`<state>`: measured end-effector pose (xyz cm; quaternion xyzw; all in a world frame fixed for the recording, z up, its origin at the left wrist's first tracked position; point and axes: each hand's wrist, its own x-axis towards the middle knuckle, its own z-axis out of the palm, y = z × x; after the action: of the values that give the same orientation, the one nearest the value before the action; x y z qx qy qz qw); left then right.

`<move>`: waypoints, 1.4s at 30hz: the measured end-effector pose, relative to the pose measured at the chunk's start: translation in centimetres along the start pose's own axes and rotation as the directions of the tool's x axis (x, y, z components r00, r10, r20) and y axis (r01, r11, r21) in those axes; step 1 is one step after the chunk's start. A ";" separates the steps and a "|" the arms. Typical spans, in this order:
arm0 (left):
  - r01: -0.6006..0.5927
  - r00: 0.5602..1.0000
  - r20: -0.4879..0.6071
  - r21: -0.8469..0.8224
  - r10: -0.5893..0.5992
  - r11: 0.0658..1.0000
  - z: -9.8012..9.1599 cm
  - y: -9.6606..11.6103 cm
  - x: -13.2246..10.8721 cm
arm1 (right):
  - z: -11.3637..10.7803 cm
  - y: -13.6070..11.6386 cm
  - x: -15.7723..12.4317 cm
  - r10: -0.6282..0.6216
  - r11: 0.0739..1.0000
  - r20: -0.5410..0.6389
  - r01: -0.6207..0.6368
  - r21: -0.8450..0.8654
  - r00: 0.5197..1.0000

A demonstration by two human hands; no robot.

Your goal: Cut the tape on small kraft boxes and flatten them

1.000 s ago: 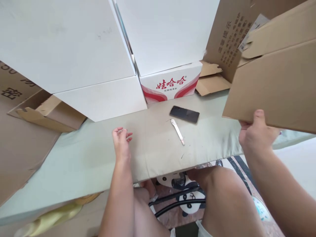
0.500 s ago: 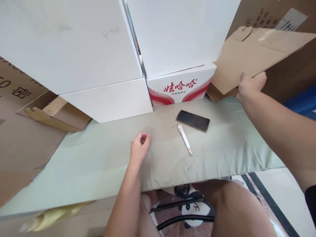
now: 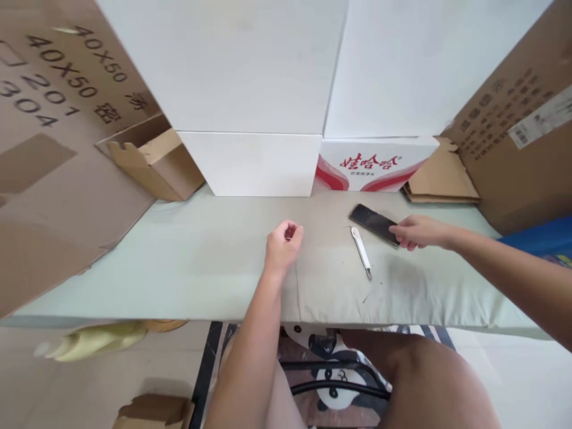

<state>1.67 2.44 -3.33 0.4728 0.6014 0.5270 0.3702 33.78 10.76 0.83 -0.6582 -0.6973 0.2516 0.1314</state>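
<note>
My left hand (image 3: 283,241) rests on the pale green mat (image 3: 179,268) near its middle, fingers curled into a loose fist with nothing visible in it. My right hand (image 3: 417,231) reaches in from the right, its fingers closing on the near right end of a black phone (image 3: 373,222) that lies flat on the mat. A small white utility knife (image 3: 361,251) lies just left of the phone, between my two hands, untouched.
Large white boxes (image 3: 250,77) and a red-and-white water carton (image 3: 375,170) line the back. Flattened cardboard (image 3: 442,179) lies at the back right beside a big brown carton (image 3: 522,143). An open cardboard box (image 3: 152,158) and cardboard sheets stand at left.
My right hand has let go of the cardboard sheet, which now lies at the back right, and has come down onto the phone. My left hand has curled shut and the view has shifted.
</note>
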 end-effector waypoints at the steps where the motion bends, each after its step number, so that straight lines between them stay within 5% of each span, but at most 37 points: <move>1: -0.003 1.000 -0.027 -0.048 0.001 0.999 -0.3 0.3 -0.3 | 0.4 -2.0 -0.5 -0.011 0.997 0.119 0.020 -0.077 0.993; 4: -0.024 0.984 -0.175 -0.208 -0.013 0.978 -1.8 1.0 -1.2 | 2.1 -8.9 -1.5 -0.098 0.882 0.414 0.271 -0.385 0.905; 9: -0.089 0.914 -0.396 -0.397 -0.083 0.914 -6.2 0.9 -1.7 | 7.3 -20.9 -1.3 -0.330 0.690 0.466 0.547 -0.474 0.821; 15: -0.125 0.824 -0.530 -0.512 -0.198 0.850 -13.4 -0.9 -0.2 | 15.9 -36.7 3.9 -0.631 0.606 0.332 0.713 -0.352 0.701; 18: -0.161 0.758 -0.607 -0.528 -0.238 0.834 -16.0 -1.7 0.5 | 20.1 -45.1 7.9 -0.766 0.630 0.030 0.760 -0.159 0.642; 21: -0.150 0.724 -0.629 -0.545 -0.284 0.825 -17.5 -2.5 0.6 | 23.3 -51.2 10.7 -0.736 0.677 -0.030 0.735 -0.033 0.676; 23: -0.155 0.719 -0.633 -0.548 -0.286 0.822 -18.3 -2.8 0.1 | 24.7 -52.9 11.0 -0.710 0.704 0.014 0.710 -0.015 0.705; 25: -0.195 0.705 -0.661 -0.531 -0.259 0.824 -19.5 -2.4 -1.0 | 25.3 -52.2 9.5 -0.728 0.685 -0.004 0.727 -0.048 0.686; 27: -0.277 0.643 -0.735 -0.487 -0.217 0.829 -21.1 -1.2 -2.5 | 24.9 -49.1 6.4 -0.783 0.622 -0.066 0.774 -0.117 0.619; 28: -0.352 0.574 -0.801 -0.427 -0.169 0.833 -21.9 -0.3 -3.4 | 24.3 -46.7 4.4 -0.800 0.598 -0.059 0.787 -0.151 0.596; 31: -0.623 0.255 -0.967 -0.184 -0.025 0.761 -24.0 2.3 -5.6 | 21.1 -36.9 -2.1 -0.878 0.472 -0.021 0.860 -0.193 0.477; 32: -0.687 0.197 -0.980 -0.138 -0.001 0.714 -24.3 2.9 -6.1 | 19.8 -33.1 -4.2 -0.900 0.435 -0.050 0.879 -0.197 0.434; 33: -0.699 0.198 -0.980 -0.136 0.007 0.703 -24.3 3.2 -6.3 | 18.4 -29.2 -6.1 -0.921 0.389 -0.077 0.901 -0.191 0.381; 36: -0.595 0.350 -0.935 -0.182 0.049 0.783 -22.7 2.7 -5.7 | 14.2 -18.7 -11.0 -0.937 0.340 -0.163 0.917 -0.209 0.310; 40: -0.333 0.783 -0.612 -0.264 0.110 0.905 -17.0 1.5 -3.6 | 9.7 -10.6 -16.1 -0.928 0.369 -0.177 0.879 -0.302 0.329; 42: -0.217 0.928 -0.349 -0.233 0.127 0.948 -13.5 1.7 -2.8 | 8.3 -9.1 -17.7 -0.920 0.387 -0.209 0.848 -0.363 0.331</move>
<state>-9.99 -4.11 0.52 0.3751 0.5339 0.7055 0.2766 23.56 -8.22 1.28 -0.2137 -0.9226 -0.0602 0.3156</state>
